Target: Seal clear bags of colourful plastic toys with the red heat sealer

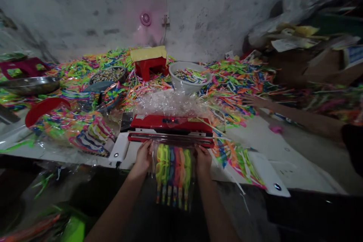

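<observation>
My left hand (143, 157) and my right hand (203, 158) each pinch a top corner of a clear plastic bag (174, 174) filled with several coloured toy glasses in yellow, blue, pink and green. The bag's mouth lies in the jaw of a red heat sealer (170, 126) that sits on the white table edge (121, 151). The rest of the bag hangs down toward me over the table's front. Both hands are closed on the bag, thumbs on top.
Heaps of neon plastic pieces (227, 79) cover the table. A white bowl (189, 75), a red stool (150, 66), a metal bowl (107, 75), a red lid (45, 107) and packed bags (82, 130) lie around. Another person's arm (297, 117) reaches in from the right.
</observation>
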The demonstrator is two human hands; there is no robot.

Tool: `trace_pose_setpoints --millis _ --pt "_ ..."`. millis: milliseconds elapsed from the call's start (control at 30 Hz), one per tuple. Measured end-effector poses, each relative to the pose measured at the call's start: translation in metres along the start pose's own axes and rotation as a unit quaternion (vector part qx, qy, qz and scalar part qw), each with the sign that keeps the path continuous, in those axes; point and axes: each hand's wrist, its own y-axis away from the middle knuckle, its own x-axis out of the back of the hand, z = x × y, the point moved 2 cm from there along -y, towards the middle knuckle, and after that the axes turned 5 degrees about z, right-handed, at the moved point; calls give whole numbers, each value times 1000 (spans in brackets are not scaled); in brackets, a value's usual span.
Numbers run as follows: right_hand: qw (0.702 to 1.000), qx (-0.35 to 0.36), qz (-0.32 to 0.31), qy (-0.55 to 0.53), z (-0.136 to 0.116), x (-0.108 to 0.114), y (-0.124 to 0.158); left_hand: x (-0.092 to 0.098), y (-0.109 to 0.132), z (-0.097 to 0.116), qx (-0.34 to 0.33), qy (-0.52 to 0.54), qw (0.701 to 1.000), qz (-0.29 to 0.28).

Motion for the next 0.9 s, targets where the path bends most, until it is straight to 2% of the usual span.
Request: trace_pose_setpoints --millis 133,233,333,400,467,533,567,600,633,700,800,900 --pt "999 8 -52 -5 8 -8 3 2 1 7 0 51 997 60" --pt "999 19 -42 -8 13 -2 1 -5 7 4 5 52 996 69" --pt "999 21 -18 -15 16 7 -3 -6 15 8 -43 11 998 49" --pt "1000 11 -14 -20 17 10 -4 1 18 23 -116 -25 989 83" --pt "1000 2 -10 -26 17 10 -4 6 17 51 -229 -133 955 133" --pt "1000 2 -8 -22 17 9 -4 2 10 82 -338 -316 875 143" --pt "1000 4 -11 -15 17 9 -4 -5 4 96 -364 -399 832 127" --pt "1000 7 -15 -9 18 9 -5 -13 -4 108 -370 -454 803 105" --pt "1000 13 -19 -3 19 9 -6 -22 -13 117 -361 -488 790 84" --pt "999 22 -25 3 21 8 -7 -39 -32 128 -299 -523 797 45" --pt "999 26 -31 6 19 7 -7 -59 -54 130 -190 -544 817 -14" --pt "997 28 -62 32 6 11 0 -63 -60 128 -176 -549 816 -37"
